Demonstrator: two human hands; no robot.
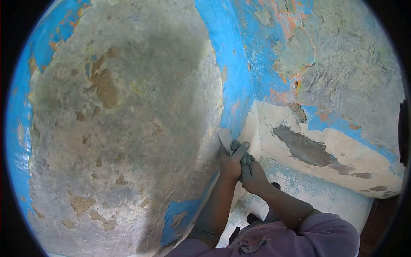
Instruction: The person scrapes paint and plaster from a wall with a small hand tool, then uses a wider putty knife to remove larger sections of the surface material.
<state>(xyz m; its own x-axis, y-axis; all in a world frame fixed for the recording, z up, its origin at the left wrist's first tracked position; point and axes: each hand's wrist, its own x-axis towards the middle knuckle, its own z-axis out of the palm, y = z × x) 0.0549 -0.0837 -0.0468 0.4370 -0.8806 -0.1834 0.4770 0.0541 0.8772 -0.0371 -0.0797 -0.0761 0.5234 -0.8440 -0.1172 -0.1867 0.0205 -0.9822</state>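
Observation:
A scraper with a flat pale blade (224,140) reaches up and left from my two hands, close to the wall where bare plaster meets blue paint. My left hand (231,163) is closed around the scraper just behind the blade. Pressed against it, my right hand (254,176) is also closed, its fingers curled at the lower end of the grip. The handle is hidden by the fingers. Both hands look dusted with grey. Whether the blade's edge touches the wall I cannot tell.
A large patch of rough grey plaster (141,111) fills the left wall, edged by peeling blue paint (229,55). A cream lower wall (274,124) with dark grey patches stands to the right. Below lies a speckled tiled floor (323,201). My feet show beneath my arms.

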